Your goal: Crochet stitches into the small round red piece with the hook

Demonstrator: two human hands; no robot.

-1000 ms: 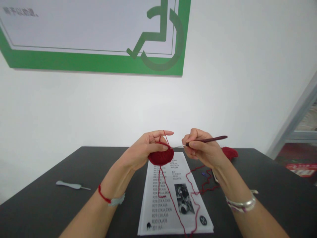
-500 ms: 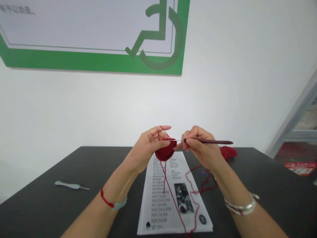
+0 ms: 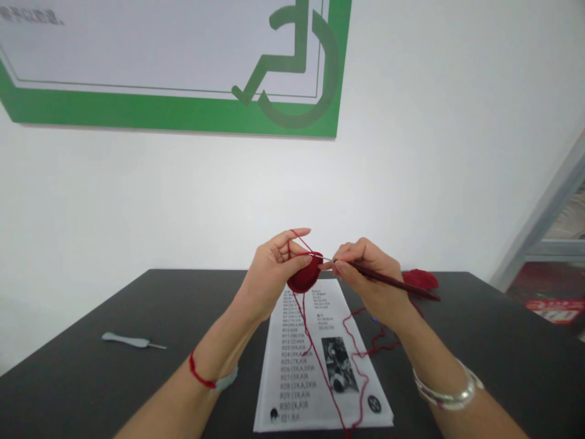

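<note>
My left hand [image 3: 277, 262] pinches a small round piece of dark red crochet [image 3: 304, 277] between thumb and fingers. Red yarn [image 3: 299, 233] runs over its raised index finger. My right hand [image 3: 368, 271] grips a crochet hook [image 3: 393, 281] with a dark brown handle, closed around it like a pen. The hook's thin metal shaft reaches the top edge of the crochet piece; its tip is hidden at the left thumb. Below the piece, strands of red yarn hang over the printed sheets [image 3: 292, 360].
A ball of red yarn [image 3: 420, 278] lies behind my right wrist, its loose strand winding across the black table [image 3: 205, 292] and the sheets. A grey-handled hook [image 3: 132, 340] lies at the left. Behind the table stands a white wall with a green-edged sign [image 3: 183, 116].
The hook has tilted, its handle end dropping towards the lower right. Both hands have shifted slightly, the left one a little to the left with the crochet piece.
</note>
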